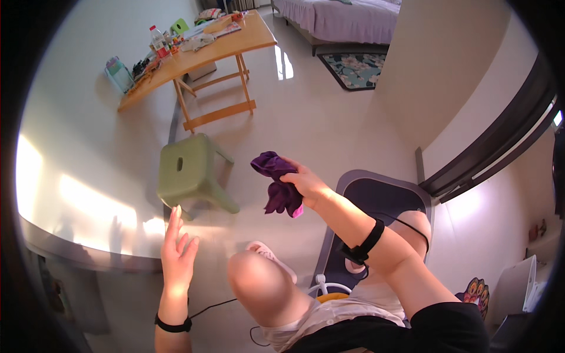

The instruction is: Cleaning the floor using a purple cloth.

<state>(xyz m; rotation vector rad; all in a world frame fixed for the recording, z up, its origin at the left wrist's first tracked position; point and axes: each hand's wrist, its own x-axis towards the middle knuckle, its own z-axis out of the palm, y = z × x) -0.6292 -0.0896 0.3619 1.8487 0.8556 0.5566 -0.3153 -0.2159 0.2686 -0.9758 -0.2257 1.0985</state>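
Note:
Bunched purple cloth (pixel 283 197) hangs from my right hand (pixel 303 181), whose fingers are closed round its middle. One end of the cloth sticks out to the left and the other droops below, with a pink edge showing. My left hand (pixel 178 250) is raised at the lower left, fingers stretched out and holding nothing. Beyond its fingertips stands a green plastic stool (pixel 187 167) with a slot in its seat. The cloth is to the right of the stool and apart from it.
A wooden folding table (pixel 218 53) along the left wall bears a bottle (pixel 159 42) and several small things. A dark mat (pixel 382 197) lies under my right leg. Farther off are a patterned rug (pixel 356 70) and a bed (pixel 338 23). Black cords run from my arm bands.

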